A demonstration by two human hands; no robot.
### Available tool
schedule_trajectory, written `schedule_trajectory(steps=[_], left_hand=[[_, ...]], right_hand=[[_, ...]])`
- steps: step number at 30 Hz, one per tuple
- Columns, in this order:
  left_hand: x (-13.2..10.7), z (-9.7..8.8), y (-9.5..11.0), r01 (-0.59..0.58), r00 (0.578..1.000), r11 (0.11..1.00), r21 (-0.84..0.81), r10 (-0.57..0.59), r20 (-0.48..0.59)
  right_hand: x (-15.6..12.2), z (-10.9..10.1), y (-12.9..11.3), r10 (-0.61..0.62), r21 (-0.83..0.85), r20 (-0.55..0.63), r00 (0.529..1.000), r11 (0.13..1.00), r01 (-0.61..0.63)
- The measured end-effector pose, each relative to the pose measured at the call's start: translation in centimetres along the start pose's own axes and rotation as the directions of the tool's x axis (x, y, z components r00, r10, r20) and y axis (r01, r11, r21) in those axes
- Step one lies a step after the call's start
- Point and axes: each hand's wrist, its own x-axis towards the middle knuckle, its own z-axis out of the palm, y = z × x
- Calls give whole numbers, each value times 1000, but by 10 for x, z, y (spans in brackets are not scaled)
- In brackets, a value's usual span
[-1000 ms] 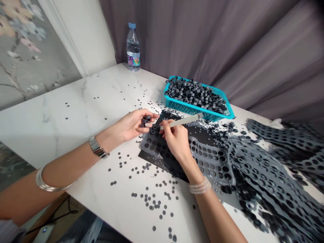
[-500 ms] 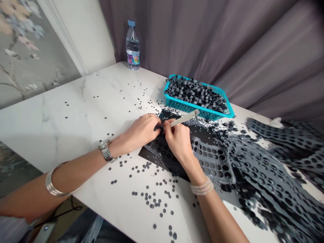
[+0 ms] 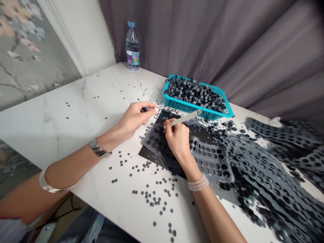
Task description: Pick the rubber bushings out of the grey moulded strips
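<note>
One white marble table holds a grey rubber sheet punched with round holes, lying flat under my right hand, which grips a pale flat stick slanting away to the right, while my left hand, just left of the sheet's far corner, pinches a small dark ring.

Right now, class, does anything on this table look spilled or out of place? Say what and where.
Small dark discs lie scattered across the white table, mostly near its front edge, like a spill. Punched grey sheets sprawl in a crumpled heap at the right.
</note>
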Motion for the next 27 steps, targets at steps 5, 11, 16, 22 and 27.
schedule_trajectory(steps=[5, 11, 16, 22, 27], left_hand=[[11, -12, -8, 328, 942, 822, -466, -247, 227], [10, -4, -9, 477, 876, 686, -549, -323, 357], [5, 0, -6, 495, 867, 640, -587, -315, 387], [4, 1, -6, 517, 856, 580, -629, -334, 395], [3, 4, -5, 540, 840, 538, -647, -400, 367]], right_hand=[[-1, -4, 5, 77, 230, -31, 997, 971, -68], [4, -18, 3, 217, 498, -145, 965, 859, -119], [7, -28, -2, 242, 566, -177, 954, 818, -102], [8, -34, -2, 234, 595, -208, 950, 801, -67], [12, -37, -1, 268, 647, -201, 942, 758, -78]])
